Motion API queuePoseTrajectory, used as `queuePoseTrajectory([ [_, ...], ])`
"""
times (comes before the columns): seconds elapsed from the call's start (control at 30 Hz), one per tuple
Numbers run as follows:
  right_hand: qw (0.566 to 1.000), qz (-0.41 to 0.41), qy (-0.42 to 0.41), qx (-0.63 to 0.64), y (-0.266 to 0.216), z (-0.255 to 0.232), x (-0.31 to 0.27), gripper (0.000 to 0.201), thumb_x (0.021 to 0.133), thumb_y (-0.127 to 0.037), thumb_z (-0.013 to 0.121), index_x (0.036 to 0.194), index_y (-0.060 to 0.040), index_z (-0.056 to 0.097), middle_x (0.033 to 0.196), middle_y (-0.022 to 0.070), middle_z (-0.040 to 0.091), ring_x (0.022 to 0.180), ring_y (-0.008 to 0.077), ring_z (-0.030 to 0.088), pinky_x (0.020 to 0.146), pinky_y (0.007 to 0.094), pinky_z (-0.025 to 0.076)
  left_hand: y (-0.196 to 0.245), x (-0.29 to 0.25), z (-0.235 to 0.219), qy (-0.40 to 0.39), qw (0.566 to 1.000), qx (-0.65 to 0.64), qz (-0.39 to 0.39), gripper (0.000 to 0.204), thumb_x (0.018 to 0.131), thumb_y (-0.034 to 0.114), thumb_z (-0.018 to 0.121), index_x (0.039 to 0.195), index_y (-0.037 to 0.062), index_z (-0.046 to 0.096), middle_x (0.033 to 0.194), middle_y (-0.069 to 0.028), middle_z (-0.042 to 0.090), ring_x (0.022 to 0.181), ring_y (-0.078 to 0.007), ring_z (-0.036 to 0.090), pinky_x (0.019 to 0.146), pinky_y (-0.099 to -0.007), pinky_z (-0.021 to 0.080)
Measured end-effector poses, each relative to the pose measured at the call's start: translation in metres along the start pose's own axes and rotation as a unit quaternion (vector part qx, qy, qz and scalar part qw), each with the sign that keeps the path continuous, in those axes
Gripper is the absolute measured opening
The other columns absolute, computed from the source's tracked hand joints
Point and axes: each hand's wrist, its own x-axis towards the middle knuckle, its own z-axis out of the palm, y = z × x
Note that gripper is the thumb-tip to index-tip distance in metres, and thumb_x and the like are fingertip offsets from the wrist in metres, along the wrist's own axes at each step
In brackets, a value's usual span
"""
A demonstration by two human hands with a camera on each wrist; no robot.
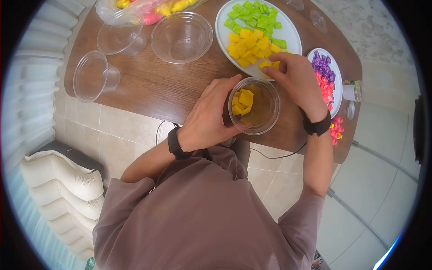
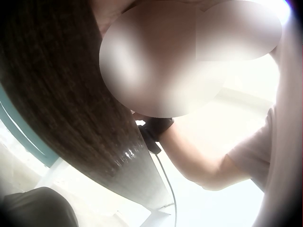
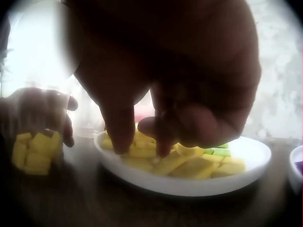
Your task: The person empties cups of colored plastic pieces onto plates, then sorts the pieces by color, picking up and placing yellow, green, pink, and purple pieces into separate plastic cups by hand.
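Observation:
My left hand (image 1: 204, 112) grips a clear plastic cup (image 1: 272, 113) near the table's front edge, thumb and fingers around its side. Several yellow square pieces (image 1: 243, 102) lie at the bottom of it. Over the near rim of a large white plate (image 1: 288, 33), my right hand (image 1: 298, 80) pinches a yellow piece (image 1: 265, 64) between thumb and finger. In the right wrist view, its fingertips reach down among the yellow pieces (image 3: 194, 168) heaped on that plate. Green square pieces (image 1: 256, 15) cover the plate's far side. The left wrist view is largely blurred.
Right of the plate, a smaller white plate (image 1: 337, 85) bears purple and pink pieces; more pink ones (image 1: 336, 128) lie on the table beside it. Clear containers (image 1: 182, 38) and a clear cup (image 1: 90, 76) stand left, near a plastic bag (image 1: 135, 11). A cable (image 1: 279, 157) hangs below the table.

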Motion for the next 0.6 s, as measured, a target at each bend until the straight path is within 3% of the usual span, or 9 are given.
queuePoseTrajectory([
  [0.07, 0.999, 0.015, -0.019, -0.031, -0.002, 0.005, 0.002, 0.033, 0.087, -0.026, 0.077, 0.101, 0.0028, 0.075, 0.077, 0.0167, 0.071, 0.073, 0.0345, 0.069, 0.069, 0.0431, 0.052, -0.001, 0.000, 0.000, 0.003, 1.000, 0.005, 0.007, 0.094, 0.073, 0.019, 0.092, 0.149, 0.0008, 0.040, 0.134, -0.0189, 0.055, 0.122, -0.0346, 0.059, 0.103, -0.0419, 0.049],
  [0.2, 1.000, 0.007, -0.011, -0.024, -0.004, 0.003, -0.002, 0.034, 0.087, -0.027, 0.077, 0.103, 0.0027, 0.075, 0.074, 0.0164, 0.069, 0.069, 0.0324, 0.067, 0.065, 0.0412, 0.051, -0.002, 0.000, 0.001, 0.007, 1.000, 0.006, 0.013, 0.093, 0.073, 0.019, 0.092, 0.149, 0.0010, 0.041, 0.134, -0.0189, 0.055, 0.122, -0.0349, 0.059, 0.102, -0.0420, 0.049],
  [0.27, 0.999, 0.044, 0.023, 0.007, -0.021, -0.017, -0.014, 0.032, 0.086, -0.025, 0.080, 0.102, 0.0023, 0.075, 0.068, 0.0104, 0.066, 0.061, 0.0222, 0.062, 0.059, 0.0348, 0.047, 0.000, 0.000, 0.000, 0.001, 1.000, 0.005, 0.004, 0.093, 0.073, 0.018, 0.091, 0.149, 0.0014, 0.041, 0.134, -0.0188, 0.055, 0.123, -0.0350, 0.059, 0.102, -0.0420, 0.049],
  [0.3, 0.999, 0.040, 0.017, 0.007, -0.032, -0.029, -0.022, 0.032, 0.086, -0.025, 0.080, 0.102, 0.0023, 0.075, 0.068, 0.0104, 0.066, 0.061, 0.0222, 0.062, 0.059, 0.0348, 0.047, 0.000, 0.000, -0.001, 0.005, 1.000, 0.005, 0.000, 0.093, 0.073, 0.018, 0.091, 0.149, 0.0014, 0.041, 0.134, -0.0188, 0.055, 0.123, -0.0350, 0.059, 0.102, -0.0420, 0.049],
  [0.37, 0.980, 0.023, -0.096, 0.170, -0.047, -0.050, -0.041, 0.028, 0.085, -0.019, 0.082, 0.102, 0.0018, 0.076, 0.065, 0.0028, 0.063, 0.058, 0.0108, 0.055, 0.055, 0.0280, 0.041, 0.001, 0.001, 0.000, -0.001, 1.000, 0.009, -0.001, 0.092, 0.073, 0.018, 0.091, 0.149, 0.0014, 0.042, 0.134, -0.0186, 0.055, 0.123, -0.0347, 0.058, 0.102, -0.0418, 0.049],
  [0.4, 0.980, 0.026, -0.096, 0.170, -0.044, -0.050, -0.041, 0.028, 0.085, -0.019, 0.082, 0.102, 0.0018, 0.076, 0.065, 0.0028, 0.063, 0.058, 0.0108, 0.055, 0.055, 0.0280, 0.041, 0.001, 0.001, 0.000, -0.003, 1.000, 0.007, -0.001, 0.092, 0.073, 0.018, 0.091, 0.149, 0.0014, 0.042, 0.134, -0.0186, 0.055, 0.123, -0.0347, 0.058, 0.102, -0.0418, 0.049],
  [0.47, 0.986, 0.006, -0.019, 0.167, -0.039, -0.050, -0.037, 0.026, 0.085, -0.015, 0.083, 0.103, 0.0017, 0.076, 0.066, -0.0018, 0.062, 0.061, 0.0045, 0.050, 0.056, 0.0237, 0.038, 0.000, 0.001, 0.001, 0.004, 1.000, 0.014, 0.005, 0.092, 0.073, 0.018, 0.091, 0.149, 0.0013, 0.042, 0.134, -0.0186, 0.056, 0.123, -0.0345, 0.058, 0.103, -0.0418, 0.049],
  [0.6, 0.990, 0.007, 0.011, 0.139, -0.014, -0.032, -0.008, 0.026, 0.085, -0.016, 0.081, 0.103, 0.0016, 0.077, 0.069, 0.0044, 0.066, 0.059, 0.0121, 0.057, 0.056, 0.0288, 0.043, 0.000, 0.001, 0.000, 0.003, 1.000, 0.017, 0.006, 0.091, 0.073, 0.018, 0.091, 0.148, 0.0010, 0.042, 0.133, -0.0187, 0.056, 0.122, -0.0345, 0.059, 0.103, -0.0420, 0.049],
])
